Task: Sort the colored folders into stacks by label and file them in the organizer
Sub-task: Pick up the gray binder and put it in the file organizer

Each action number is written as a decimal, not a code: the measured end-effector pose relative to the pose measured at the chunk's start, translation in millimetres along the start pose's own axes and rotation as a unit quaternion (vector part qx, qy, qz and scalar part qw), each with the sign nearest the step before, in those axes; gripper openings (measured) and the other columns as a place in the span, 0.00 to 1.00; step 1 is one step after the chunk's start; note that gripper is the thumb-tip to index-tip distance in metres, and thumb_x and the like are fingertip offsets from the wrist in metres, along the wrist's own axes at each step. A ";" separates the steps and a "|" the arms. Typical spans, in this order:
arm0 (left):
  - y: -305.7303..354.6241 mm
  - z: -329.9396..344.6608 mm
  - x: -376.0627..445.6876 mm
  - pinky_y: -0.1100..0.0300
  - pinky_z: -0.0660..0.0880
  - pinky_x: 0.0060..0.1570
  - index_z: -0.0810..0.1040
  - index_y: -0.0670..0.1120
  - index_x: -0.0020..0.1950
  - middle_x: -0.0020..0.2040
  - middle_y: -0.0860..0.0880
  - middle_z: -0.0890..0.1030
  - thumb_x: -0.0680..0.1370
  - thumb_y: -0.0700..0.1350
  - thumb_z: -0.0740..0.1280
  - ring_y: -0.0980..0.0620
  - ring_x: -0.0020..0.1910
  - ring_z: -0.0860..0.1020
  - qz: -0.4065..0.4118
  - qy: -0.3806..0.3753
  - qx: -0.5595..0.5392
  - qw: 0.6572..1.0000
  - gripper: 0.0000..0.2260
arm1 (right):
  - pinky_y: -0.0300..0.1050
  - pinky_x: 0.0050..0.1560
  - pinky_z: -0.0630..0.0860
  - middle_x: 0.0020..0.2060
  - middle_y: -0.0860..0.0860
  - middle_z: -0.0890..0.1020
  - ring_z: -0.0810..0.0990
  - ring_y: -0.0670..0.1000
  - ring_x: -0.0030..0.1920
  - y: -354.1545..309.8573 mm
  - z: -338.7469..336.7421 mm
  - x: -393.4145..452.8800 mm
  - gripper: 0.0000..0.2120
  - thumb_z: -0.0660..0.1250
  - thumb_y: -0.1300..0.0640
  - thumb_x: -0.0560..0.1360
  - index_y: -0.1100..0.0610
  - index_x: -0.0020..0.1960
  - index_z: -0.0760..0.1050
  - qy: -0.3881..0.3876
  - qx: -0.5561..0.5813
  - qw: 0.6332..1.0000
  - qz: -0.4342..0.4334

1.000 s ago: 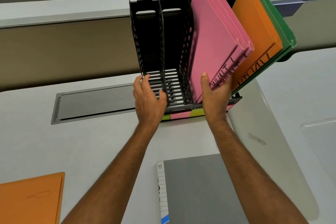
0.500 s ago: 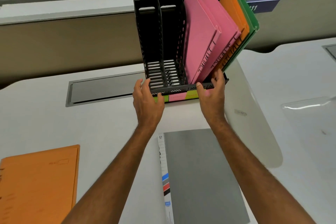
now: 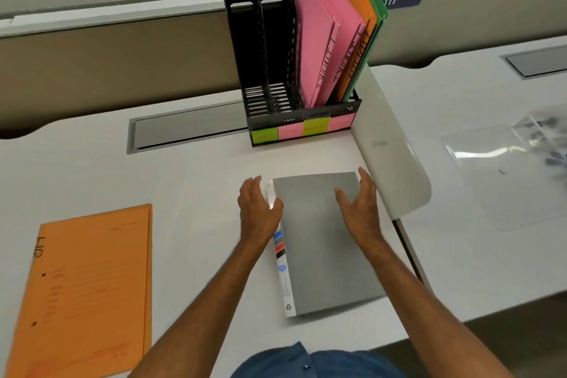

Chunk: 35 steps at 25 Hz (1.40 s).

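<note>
On desk (image 3: pixel 190 193): both hands off organizer (image 3: pixel 294 120) now, moved back to grey folder (image 3: pixel 322 242). Left hand (image 3: pixel 259 213) open at spine edge, right hand (image 3: pixel 360 209) open at right edge. Pink, orange, green folders (image 3: pixel 325 40) stand filed in organizer's right slots.

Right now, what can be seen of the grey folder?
The grey folder lies flat and closed on the white desk, its matte plastic-looking cover up. A white spine strip with blue, red and black marks runs down its left edge. The left hand rests at that edge; the right hand is at its upper right corner.
</note>
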<state>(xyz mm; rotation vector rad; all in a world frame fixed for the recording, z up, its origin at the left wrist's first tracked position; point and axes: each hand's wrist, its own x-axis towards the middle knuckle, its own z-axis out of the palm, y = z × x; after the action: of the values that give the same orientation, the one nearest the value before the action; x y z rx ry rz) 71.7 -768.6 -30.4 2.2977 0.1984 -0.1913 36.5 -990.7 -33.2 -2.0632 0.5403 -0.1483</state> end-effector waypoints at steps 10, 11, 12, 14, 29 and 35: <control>-34.0 18.0 -77.8 0.50 0.66 0.72 0.59 0.45 0.81 0.77 0.43 0.64 0.78 0.48 0.69 0.43 0.75 0.65 -0.106 -0.085 -0.050 0.989 0.33 | 0.61 0.75 0.65 0.78 0.56 0.63 0.63 0.59 0.77 59.0 -23.1 -82.0 0.40 0.71 0.46 0.78 0.57 0.81 0.55 -0.006 -0.080 0.988 0.128; -36.4 19.0 -81.1 0.49 0.68 0.72 0.60 0.45 0.80 0.75 0.43 0.67 0.78 0.48 0.69 0.43 0.73 0.68 -0.125 -0.096 -0.072 0.985 0.33 | 0.62 0.75 0.65 0.78 0.56 0.64 0.63 0.59 0.77 60.3 -22.7 -86.7 0.40 0.71 0.46 0.78 0.57 0.81 0.56 -0.006 -0.080 0.987 0.138; -37.7 19.7 -83.3 0.47 0.72 0.70 0.63 0.45 0.79 0.71 0.43 0.71 0.78 0.47 0.69 0.43 0.70 0.72 -0.138 -0.106 -0.100 0.980 0.30 | 0.62 0.75 0.65 0.77 0.56 0.65 0.63 0.59 0.76 60.6 -22.2 -90.1 0.39 0.71 0.45 0.77 0.57 0.81 0.57 -0.006 -0.077 0.986 0.145; -37.7 19.7 -87.5 0.46 0.79 0.59 0.74 0.46 0.68 0.59 0.43 0.80 0.78 0.44 0.69 0.44 0.58 0.80 -0.146 -0.115 -0.163 0.969 0.18 | 0.62 0.75 0.65 0.77 0.56 0.66 0.63 0.60 0.76 59.5 -21.7 -93.1 0.39 0.71 0.45 0.77 0.57 0.80 0.58 -0.010 -0.083 0.985 0.154; -36.6 -40.0 -87.7 0.49 0.81 0.55 0.80 0.51 0.64 0.53 0.44 0.85 0.78 0.50 0.73 0.44 0.51 0.83 -0.231 -0.252 -0.452 0.824 0.15 | 0.47 0.59 0.69 0.71 0.54 0.72 0.69 0.57 0.70 33.4 2.0 -110.7 0.28 0.71 0.47 0.75 0.49 0.73 0.71 -0.035 0.015 0.972 0.232; -19.1 -81.4 -81.1 0.48 0.83 0.51 0.80 0.50 0.64 0.52 0.43 0.87 0.72 0.53 0.74 0.43 0.47 0.84 -0.143 -0.209 -0.448 0.857 0.21 | 0.47 0.63 0.71 0.72 0.52 0.73 0.74 0.52 0.66 -18.8 22.4 -111.2 0.26 0.68 0.51 0.79 0.54 0.76 0.68 -0.092 0.053 0.974 0.198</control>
<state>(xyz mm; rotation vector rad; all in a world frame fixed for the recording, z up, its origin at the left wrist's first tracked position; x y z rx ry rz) -5.3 -702.1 26.3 1.2463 0.3215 -0.6046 -50.0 -916.7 -17.0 -1.8028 0.7971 0.2412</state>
